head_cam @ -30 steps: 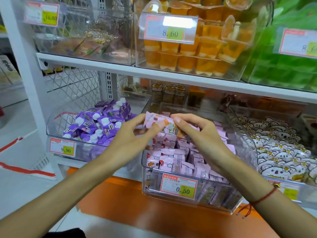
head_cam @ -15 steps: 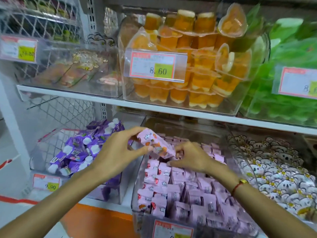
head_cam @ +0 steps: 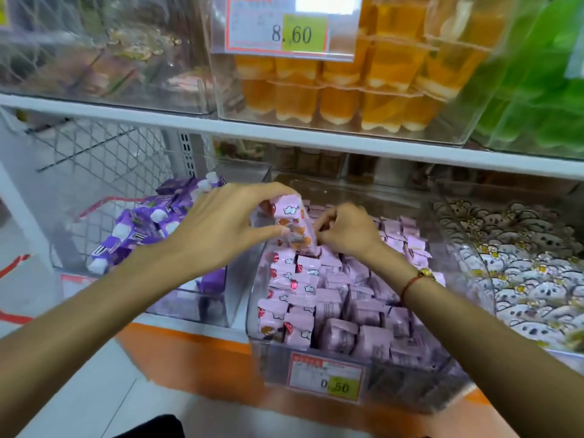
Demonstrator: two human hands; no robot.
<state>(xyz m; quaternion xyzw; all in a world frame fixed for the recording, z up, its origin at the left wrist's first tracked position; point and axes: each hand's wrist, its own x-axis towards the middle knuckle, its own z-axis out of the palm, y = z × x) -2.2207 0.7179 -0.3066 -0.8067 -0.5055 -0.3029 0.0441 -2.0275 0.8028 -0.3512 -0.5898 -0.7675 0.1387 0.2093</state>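
My left hand (head_cam: 226, 226) grips a stack of small pink snack packets (head_cam: 292, 224) between thumb and fingers, held over the back left of a clear plastic bin (head_cam: 252, 298). That bin is full of the same pink packets (head_cam: 335, 298) and carries a 0.50 price tag (head_cam: 327, 379) on its front. My right hand (head_cam: 346, 230) is down among the packets at the back of the bin, fingers curled and pinching one next to the held stack. A red string bracelet sits on the right wrist.
A clear bin of purple packets (head_cam: 142, 229) stands to the left, a bin of white cartoon-print sweets (head_cam: 521, 273) to the right. The white shelf edge (head_cam: 316, 140) runs just above the hands, bearing bins of orange jelly cups (head_cam: 344, 90) and green packs (head_cam: 537, 99).
The view has moved closer to the bin. My right hand has gone from the held stack down into the packets at the back. My left hand still holds the stack, now lower.
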